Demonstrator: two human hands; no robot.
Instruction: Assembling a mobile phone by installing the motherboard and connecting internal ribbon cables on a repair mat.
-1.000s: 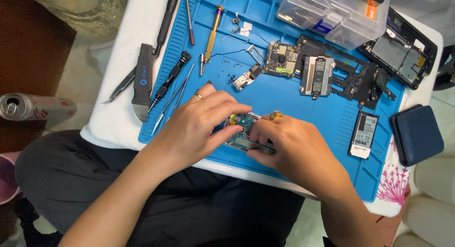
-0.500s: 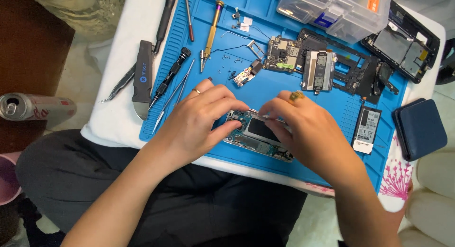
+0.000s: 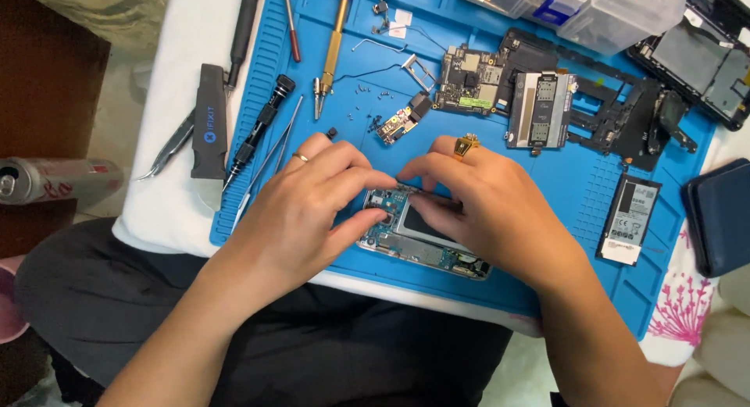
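Circuit board point(image 3: 467, 80) beyond opened phone point(image 3: 422, 243).

Left hand point(image 3: 308, 208) palm down, fingers curled, thumb angled inward, ring on one finger. Right hand point(image 3: 488, 204) mirrors it, fingertips pinched close, gold ring up top. Both forearms converge from below; fingertips nearly touch.

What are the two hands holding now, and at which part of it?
Both hands hold the opened phone frame lying on the blue mat: the left hand at its left end, the right hand over its upper edge, fingers meeting there.
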